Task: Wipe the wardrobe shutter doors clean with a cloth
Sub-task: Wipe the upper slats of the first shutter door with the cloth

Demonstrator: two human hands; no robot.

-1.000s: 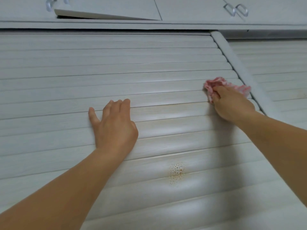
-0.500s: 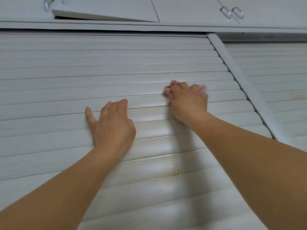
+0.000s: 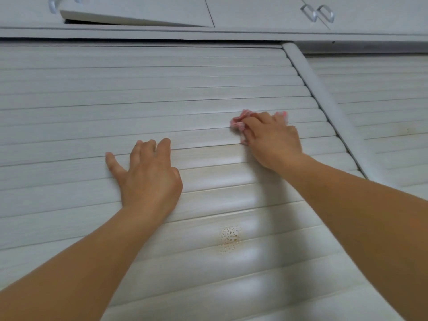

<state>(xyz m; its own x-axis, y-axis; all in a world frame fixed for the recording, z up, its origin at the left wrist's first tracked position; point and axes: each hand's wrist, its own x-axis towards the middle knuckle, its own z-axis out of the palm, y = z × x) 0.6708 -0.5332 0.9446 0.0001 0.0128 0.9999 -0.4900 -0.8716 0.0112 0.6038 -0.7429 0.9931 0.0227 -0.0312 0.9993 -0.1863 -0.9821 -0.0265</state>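
A pale slatted shutter door (image 3: 115, 93) fills the view. My right hand (image 3: 272, 140) grips a bunched pink cloth (image 3: 239, 119) and presses it on a slat right of the middle; most of the cloth is hidden under the fingers. My left hand (image 3: 148, 174) lies flat on the slats lower and to the left, fingers spread and straight. A brownish speckled stain (image 3: 230, 239) sits on a lower slat between my forearms.
A rounded vertical post (image 3: 324, 100) divides this shutter from a second slatted door (image 3: 382, 100) on the right. Above run upper cabinet doors with metal handles (image 3: 318, 12); one upper door (image 3: 129, 16) at the left stands slightly ajar.
My right hand swept the cloth left from beside the post to the middle of the door, then slid a little back to the right. My left hand stayed pressed in place.
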